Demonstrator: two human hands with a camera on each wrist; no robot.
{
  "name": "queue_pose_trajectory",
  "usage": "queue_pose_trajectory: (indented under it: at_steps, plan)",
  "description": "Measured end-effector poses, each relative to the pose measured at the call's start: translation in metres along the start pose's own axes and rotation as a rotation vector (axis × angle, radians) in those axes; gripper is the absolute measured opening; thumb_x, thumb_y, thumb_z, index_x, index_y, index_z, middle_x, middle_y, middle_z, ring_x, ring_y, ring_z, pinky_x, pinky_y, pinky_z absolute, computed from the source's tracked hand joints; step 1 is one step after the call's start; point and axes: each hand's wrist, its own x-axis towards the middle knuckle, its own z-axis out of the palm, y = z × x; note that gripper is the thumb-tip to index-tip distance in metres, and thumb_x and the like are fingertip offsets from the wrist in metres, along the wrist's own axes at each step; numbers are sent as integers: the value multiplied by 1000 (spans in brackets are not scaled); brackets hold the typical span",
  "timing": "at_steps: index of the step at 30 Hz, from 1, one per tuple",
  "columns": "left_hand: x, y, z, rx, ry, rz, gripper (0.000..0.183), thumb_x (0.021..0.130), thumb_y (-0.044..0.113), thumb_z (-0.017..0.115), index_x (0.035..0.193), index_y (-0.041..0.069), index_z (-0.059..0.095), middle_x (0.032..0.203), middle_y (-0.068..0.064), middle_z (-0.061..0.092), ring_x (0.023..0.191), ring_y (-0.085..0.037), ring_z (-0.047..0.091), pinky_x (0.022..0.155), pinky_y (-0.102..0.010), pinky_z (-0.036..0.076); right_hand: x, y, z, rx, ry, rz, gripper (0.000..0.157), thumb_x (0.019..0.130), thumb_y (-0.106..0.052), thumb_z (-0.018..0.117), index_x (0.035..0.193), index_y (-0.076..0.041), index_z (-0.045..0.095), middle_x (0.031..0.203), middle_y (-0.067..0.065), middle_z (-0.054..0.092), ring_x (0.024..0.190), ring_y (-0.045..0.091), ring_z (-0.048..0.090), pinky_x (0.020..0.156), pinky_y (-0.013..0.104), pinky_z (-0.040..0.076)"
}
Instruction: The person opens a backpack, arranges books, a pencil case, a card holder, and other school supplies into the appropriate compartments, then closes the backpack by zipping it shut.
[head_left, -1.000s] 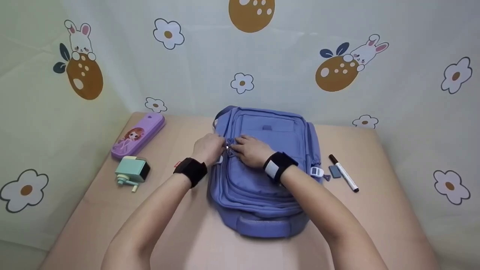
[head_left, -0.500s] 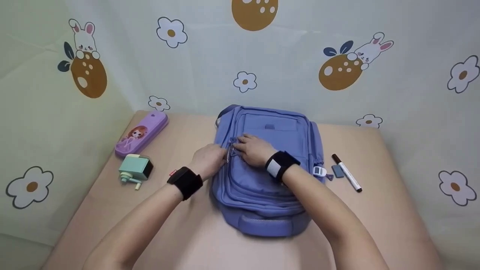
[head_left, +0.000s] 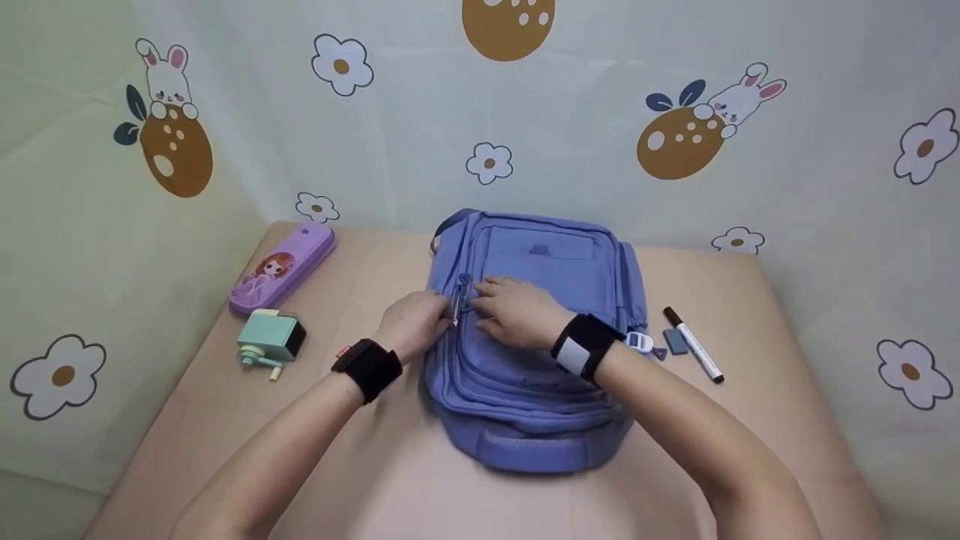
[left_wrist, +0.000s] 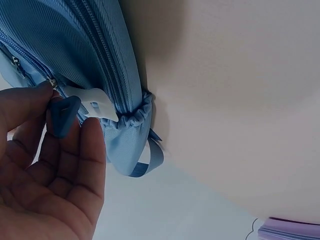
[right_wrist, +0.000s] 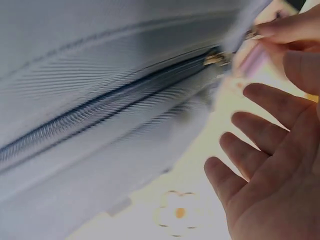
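A blue backpack (head_left: pixel 540 360) lies on the table, its zipped front facing up. At its left edge my left hand (head_left: pixel 416 322) pinches a zipper pull between thumb and forefinger; the pull's dark blue triangular tab (left_wrist: pixel 63 116) hangs by the fingers in the left wrist view. My right hand (head_left: pixel 521 313) is over the front of the bag, just right of that zipper. Its fingers (right_wrist: pixel 260 132) are spread and loosely straight in the right wrist view, holding nothing. A second metal zipper slider (right_wrist: pixel 217 59) shows there on the bag.
Left on the table are a purple pencil case (head_left: pixel 285 266) and a mint-green crank pencil sharpener (head_left: pixel 270 335). To the bag's right lie a white marker (head_left: pixel 696 346) and a small blue-grey block (head_left: pixel 675 342). A patterned curtain (head_left: pixel 405 112) rises behind the table.
My left hand has moved along the bag's left edge toward the near side with the zipper pull. My right hand has shifted right, its fingers now more spread.
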Motion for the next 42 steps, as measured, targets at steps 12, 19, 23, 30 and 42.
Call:
queue_pose_trajectory:
  at_steps: [12,19,23,30,42]
  plan:
    - [-4,-2,2,-40,19,4,14,89,11,76,80,11,66,84,-5,65,78,-28,64,69,-46,52,-53,-24,22,-69,88,-167,21,85,-26,75,99,-10,71,120,6,70,109,27,66,88,42,56]
    - [-6,-2,1,-32,5,3,11,90,9,74,82,11,67,86,-5,66,80,-28,65,71,-45,53,-53,-25,30,-76,49,-150,21,86,-26,77,97,-10,71,122,6,70,102,27,68,82,42,57]
    - [-9,1,-3,-22,-15,-5,9,90,9,74,85,10,68,87,-6,66,81,-28,65,71,-46,54,-52,-24,31,-62,53,-161,16,87,-23,76,95,-10,70,120,7,69,100,27,68,83,42,57]
    - [-17,7,-8,-6,-56,-7,15,91,9,73,79,11,64,81,-5,63,75,-27,62,67,-46,52,-52,-21,32,-27,53,-172,16,88,-24,75,96,-11,70,119,5,69,99,25,69,84,41,57]
    - [-38,24,-17,-5,-103,13,18,85,7,71,72,13,60,72,-2,58,63,-26,57,56,-47,49,-53,-23,30,-3,47,-163,15,88,-24,74,87,-12,65,117,6,68,97,26,67,82,43,56]
